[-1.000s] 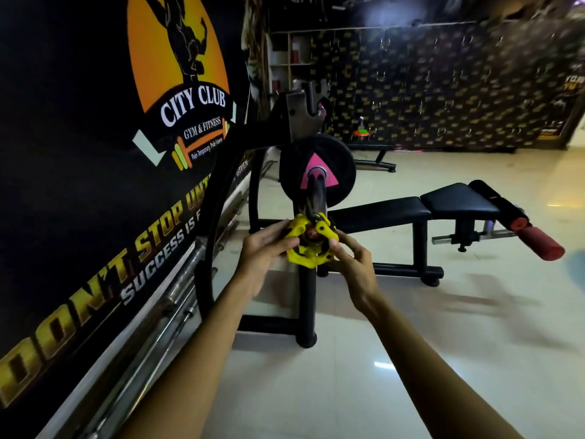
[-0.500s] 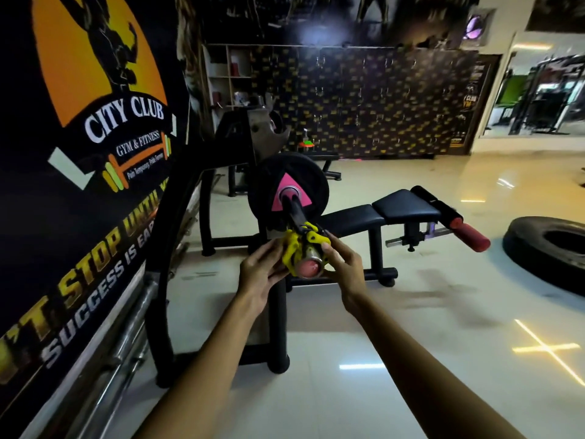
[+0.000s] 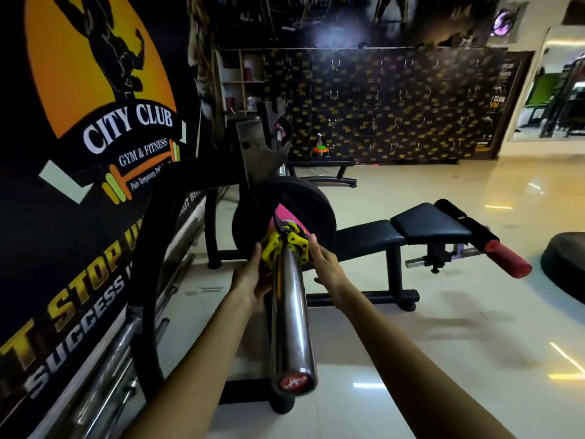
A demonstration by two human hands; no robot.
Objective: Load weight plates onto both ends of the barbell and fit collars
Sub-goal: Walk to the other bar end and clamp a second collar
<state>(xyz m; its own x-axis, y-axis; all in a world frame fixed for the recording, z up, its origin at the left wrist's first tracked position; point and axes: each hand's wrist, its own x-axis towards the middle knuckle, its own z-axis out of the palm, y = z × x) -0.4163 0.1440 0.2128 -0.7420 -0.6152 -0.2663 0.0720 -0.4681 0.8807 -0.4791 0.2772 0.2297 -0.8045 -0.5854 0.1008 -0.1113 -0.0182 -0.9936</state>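
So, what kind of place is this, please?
Very likely a gym: the wall banner reads "City Club Gym & Fitness", a padded bench stands on the floor, and a weight plate sits on the barbell.

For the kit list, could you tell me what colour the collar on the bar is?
Yellow: the collar shows best in the head view.

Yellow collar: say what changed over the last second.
The yellow collar slid from the sleeve's tip along the barbell sleeve to near the black plate. The left hand and right hand still hold it. The plate has not moved.
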